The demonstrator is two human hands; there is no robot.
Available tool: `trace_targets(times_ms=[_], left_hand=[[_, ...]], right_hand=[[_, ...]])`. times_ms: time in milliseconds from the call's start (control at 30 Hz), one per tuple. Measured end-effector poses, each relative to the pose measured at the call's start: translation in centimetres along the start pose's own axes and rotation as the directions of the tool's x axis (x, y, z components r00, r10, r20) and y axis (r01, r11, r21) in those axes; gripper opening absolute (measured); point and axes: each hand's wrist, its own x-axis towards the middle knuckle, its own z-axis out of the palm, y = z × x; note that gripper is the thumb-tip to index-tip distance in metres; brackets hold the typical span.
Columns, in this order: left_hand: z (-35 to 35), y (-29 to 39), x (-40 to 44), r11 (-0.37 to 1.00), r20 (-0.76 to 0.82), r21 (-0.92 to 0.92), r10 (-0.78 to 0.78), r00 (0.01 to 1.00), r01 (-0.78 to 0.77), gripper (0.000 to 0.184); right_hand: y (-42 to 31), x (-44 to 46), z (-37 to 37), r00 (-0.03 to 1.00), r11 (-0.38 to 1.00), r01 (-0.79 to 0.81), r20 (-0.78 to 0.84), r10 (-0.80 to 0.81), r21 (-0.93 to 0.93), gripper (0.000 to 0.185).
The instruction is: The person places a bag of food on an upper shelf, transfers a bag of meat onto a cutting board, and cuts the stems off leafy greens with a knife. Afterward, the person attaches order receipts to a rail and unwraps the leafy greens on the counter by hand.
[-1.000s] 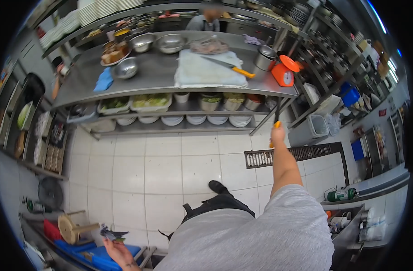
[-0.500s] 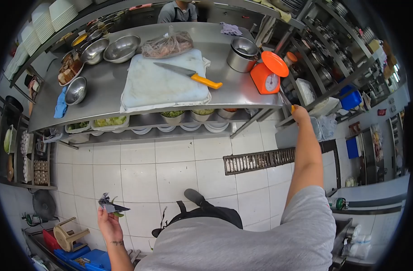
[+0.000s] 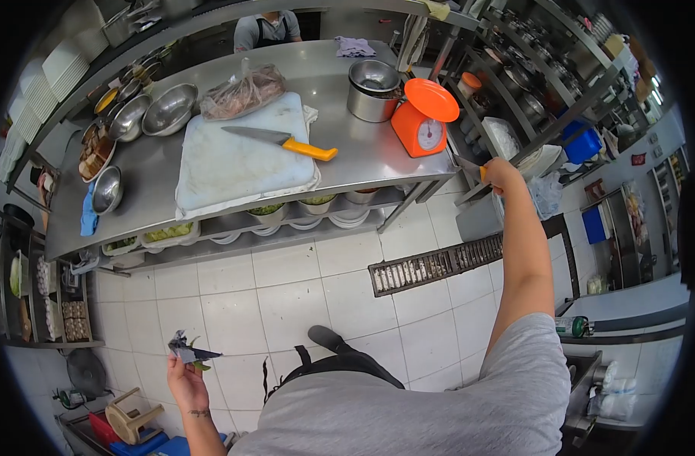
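At the table's right end, my right hand (image 3: 504,176) is closed around the yellow-orange handle of a knife (image 3: 467,166). Its short blade points left, just below the orange kitchen scale (image 3: 423,125). Low on the left, over the floor, my left hand (image 3: 186,386) pinches a crumpled dark plastic scrap (image 3: 189,349) with a bit of green leaf beside it. A larger chef's knife (image 3: 287,143) with a yellow handle lies on the white cutting board (image 3: 241,167), untouched by either hand.
A bag of meat (image 3: 243,93) rests at the board's back edge. Metal bowls (image 3: 170,109) stand to its left, and a steel pot (image 3: 372,105) is beside the scale. A floor drain grate (image 3: 431,267) runs below the table. Across the table stands a person (image 3: 268,30).
The camera view has turned, so the table and its contents appear farther left. My right hand still grips the knife, whose blade now shows more broadly. My left hand keeps its hold on the scrap.
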Motion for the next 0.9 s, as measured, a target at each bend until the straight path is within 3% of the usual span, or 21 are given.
trace_targets(times_ms=[67, 133, 200, 267, 300, 333, 400, 433, 467, 533, 567, 633, 667, 733, 767, 800, 900], left_hand=[[1.5, -0.4, 0.0, 0.999, -0.027, -0.021, -0.037, 0.999, 0.036, 0.023], [5.2, -0.4, 0.1, 0.994, 0.002, -0.040, -0.106, 0.994, 0.106, 0.034], [7.6, -1.5, 1.3, 0.988, 0.092, -0.008, -0.154, 0.984, 0.156, 0.031], [12.3, -2.3, 1.9, 0.977, 0.177, -0.011, -0.206, 0.962, 0.211, 0.024], [14.7, -2.6, 1.9, 0.969, 0.205, 0.012, -0.245, 0.948, 0.248, 0.020], [17.0, -3.2, 1.7, 0.966, 0.242, 0.038, -0.256, 0.936, 0.254, 0.023], [20.8, -4.8, 1.3, 0.949, 0.366, 0.087, -0.314, 0.876, 0.304, 0.021], [22.1, -5.4, 0.7, 0.941, 0.394, 0.109, -0.337, 0.855, 0.321, 0.021], [23.5, -5.9, -0.1, 0.936, 0.444, 0.171, -0.353, 0.823, 0.309, 0.025], [26.1, -6.2, -1.9, 0.918, 0.537, 0.256, -0.397, 0.744, 0.304, 0.030], [27.2, -6.0, -3.3, 0.934, 0.588, 0.255, -0.355, 0.727, 0.250, 0.033], [28.3, -5.3, -5.3, 0.958, 0.673, 0.257, -0.271, 0.688, 0.126, 0.044], [28.1, -5.5, -5.3, 0.955, 0.695, 0.263, -0.286, 0.659, 0.137, 0.044], [27.0, -5.4, -4.7, 0.930, 0.659, 0.367, -0.234, 0.715, -0.034, 0.040], [26.3, -5.5, -4.3, 0.928, 0.665, 0.372, -0.243, 0.706, -0.030, 0.040], [25.4, -5.7, -3.8, 0.910, 0.623, 0.416, -0.292, 0.726, 0.009, 0.036], [22.4, -6.8, -3.0, 0.875, 0.551, 0.483, -0.338, 0.763, 0.038, 0.031]], right_hand=[[-0.9, -2.1, -0.2, 0.928, 0.937, 0.118, -0.374, 0.014, 0.328, 0.041], [0.5, 3.6, 0.1, 0.742, 0.973, 0.157, -0.670, -0.005, 0.168, 0.049], [-4.0, 0.4, -0.2, 0.518, 0.831, 0.405, -0.845, 0.135, 0.381, 0.055], [-11.2, -4.9, 1.8, 0.708, 0.400, 0.645, -0.706, 0.007, 0.651, 0.049], [-14.9, -10.1, 3.0, 0.686, 0.315, 0.722, -0.696, -0.212, 0.616, 0.045], [-17.9, -15.7, 4.1, 0.764, 0.151, 0.581, -0.472, -0.441, 0.800, 0.048], [-21.0, -23.5, 7.7, 0.480, 0.025, 0.696, -0.438, -0.760, 0.718, 0.062], [-21.5, -26.4, 8.7, 0.373, -0.027, 0.731, -0.432, -0.821, 0.682, 0.062], [-21.6, -28.7, 9.0, 0.314, -0.022, 0.770, -0.409, -0.857, 0.638, 0.054], [-20.5, -29.7, 11.2, 0.263, -0.056, 0.885, -0.596, -0.759, 0.461, 0.035], [-18.4, -29.4, 10.5, 0.305, -0.003, 0.892, -0.608, -0.733, 0.452, 0.035], [-14.2, -29.0, 7.8, 0.094, 0.133, 0.991, -0.829, -0.551, 0.024, 0.023], [-11.1, -28.7, 5.5, 0.038, 0.320, 0.940, -0.893, -0.449, -0.121, 0.018], [-2.9, -24.2, 2.0, -0.190, 0.595, 0.749, -0.955, -0.227, -0.290, 0.017], [1.0, -22.7, 0.1, -0.119, 0.868, 0.468, -0.986, -0.121, -0.163, 0.019], [6.2, -19.3, -0.8, 0.105, 0.923, 0.382, -0.994, -0.001, 0.039, 0.025], [15.5, -12.6, 4.1, 0.407, 0.965, -0.179, -0.879, 0.249, 0.191, 0.057]])
